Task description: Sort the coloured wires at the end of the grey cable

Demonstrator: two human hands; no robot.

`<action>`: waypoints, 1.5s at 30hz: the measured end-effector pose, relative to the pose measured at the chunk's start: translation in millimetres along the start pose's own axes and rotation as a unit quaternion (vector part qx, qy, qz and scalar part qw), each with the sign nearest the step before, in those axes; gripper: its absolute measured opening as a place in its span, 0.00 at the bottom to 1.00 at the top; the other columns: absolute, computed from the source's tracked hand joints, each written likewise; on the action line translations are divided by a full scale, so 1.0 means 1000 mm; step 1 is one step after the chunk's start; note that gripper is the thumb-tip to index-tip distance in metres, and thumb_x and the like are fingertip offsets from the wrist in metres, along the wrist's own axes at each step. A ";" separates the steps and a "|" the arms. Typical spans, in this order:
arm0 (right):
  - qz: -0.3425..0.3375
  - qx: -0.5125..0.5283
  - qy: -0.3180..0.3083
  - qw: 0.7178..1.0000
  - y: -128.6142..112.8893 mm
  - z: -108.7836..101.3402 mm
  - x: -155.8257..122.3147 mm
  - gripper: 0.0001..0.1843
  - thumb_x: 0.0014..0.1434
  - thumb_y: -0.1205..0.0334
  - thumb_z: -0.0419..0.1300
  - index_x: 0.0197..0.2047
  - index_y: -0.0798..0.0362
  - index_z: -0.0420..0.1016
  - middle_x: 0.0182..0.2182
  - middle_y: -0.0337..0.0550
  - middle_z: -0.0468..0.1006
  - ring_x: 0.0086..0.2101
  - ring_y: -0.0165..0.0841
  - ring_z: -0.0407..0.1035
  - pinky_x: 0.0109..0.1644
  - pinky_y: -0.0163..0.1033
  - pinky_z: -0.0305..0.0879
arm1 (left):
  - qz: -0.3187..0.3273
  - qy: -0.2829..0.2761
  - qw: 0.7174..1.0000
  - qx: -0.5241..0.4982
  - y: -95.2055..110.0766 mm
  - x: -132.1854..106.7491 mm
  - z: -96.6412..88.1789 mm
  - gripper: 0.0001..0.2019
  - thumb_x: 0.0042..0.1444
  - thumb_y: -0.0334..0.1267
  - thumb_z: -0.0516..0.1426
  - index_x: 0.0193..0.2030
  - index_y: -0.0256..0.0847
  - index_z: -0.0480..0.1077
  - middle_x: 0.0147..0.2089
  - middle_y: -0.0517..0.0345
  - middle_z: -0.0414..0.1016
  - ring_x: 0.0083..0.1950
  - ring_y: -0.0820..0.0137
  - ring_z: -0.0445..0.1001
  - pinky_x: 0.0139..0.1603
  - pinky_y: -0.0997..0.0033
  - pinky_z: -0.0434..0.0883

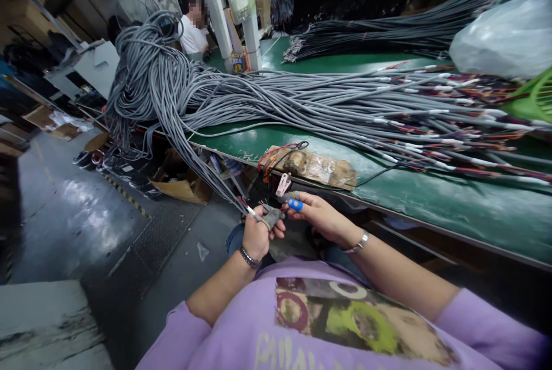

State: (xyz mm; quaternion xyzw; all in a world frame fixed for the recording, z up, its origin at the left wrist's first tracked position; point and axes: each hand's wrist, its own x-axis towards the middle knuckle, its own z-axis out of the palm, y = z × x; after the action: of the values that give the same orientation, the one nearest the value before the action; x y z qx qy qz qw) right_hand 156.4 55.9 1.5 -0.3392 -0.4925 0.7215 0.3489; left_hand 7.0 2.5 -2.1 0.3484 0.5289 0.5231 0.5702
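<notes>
My left hand (257, 236) is closed around the ends of several grey cables (219, 184), whose thin coloured wires fan out past my fingers. Grey covers wrap some fingertips on that hand. Close to the wire ends, my right hand (311, 212) pinches with thumb and forefinger; a blue wrap (295, 205) circles one finger. Whatever lies in that pinch is too small to make out, though it meets the wires. Just above it, a pink clothes peg (283, 185) sits at the table edge by a wooden block (317, 168) with tape and red and black leads.
A long bundle of grey cables (267, 94) covers the green table (431, 203), its stripped ends to the right. Darker cables (379, 36) and a clear plastic bag (509, 33) lie behind. A person (192, 27) sits beyond. A cardboard box (183, 186) stands below the table.
</notes>
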 end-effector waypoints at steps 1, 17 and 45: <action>0.012 0.026 0.004 1.000 0.003 0.000 -0.001 0.17 0.47 0.50 0.66 0.36 0.53 0.75 0.33 0.40 0.75 0.31 0.28 0.66 0.37 0.36 0.63 | 0.006 0.010 1.000 -0.016 0.000 0.000 0.000 0.13 0.47 0.46 0.60 0.28 0.37 0.66 0.19 0.61 0.71 0.15 0.77 0.67 0.13 0.80 0.51; -0.037 -0.066 0.106 0.991 0.001 0.018 0.007 0.18 0.45 0.48 0.66 0.27 0.54 0.68 0.19 0.33 0.67 0.20 0.25 0.58 0.24 0.33 0.55 | -0.009 -0.094 0.992 0.079 -0.014 -0.009 0.008 0.16 0.45 0.48 0.62 0.23 0.37 0.66 0.19 0.56 0.73 0.17 0.74 0.69 0.18 0.77 0.62; -0.012 0.012 0.073 0.997 0.004 0.024 -0.001 0.15 0.43 0.53 0.68 0.28 0.54 0.74 0.23 0.37 0.70 0.25 0.27 0.59 0.30 0.35 0.55 | -0.013 0.013 0.999 -0.028 -0.005 -0.002 -0.003 0.16 0.44 0.49 0.61 0.26 0.37 0.65 0.17 0.60 0.71 0.14 0.77 0.65 0.14 0.78 0.49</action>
State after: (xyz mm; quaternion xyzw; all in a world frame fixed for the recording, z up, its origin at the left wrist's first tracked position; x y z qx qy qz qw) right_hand 136.1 43.2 5.0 -0.3806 -0.4608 0.6968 0.3966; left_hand 5.7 -1.4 -6.9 0.3183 0.5260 0.5348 0.5796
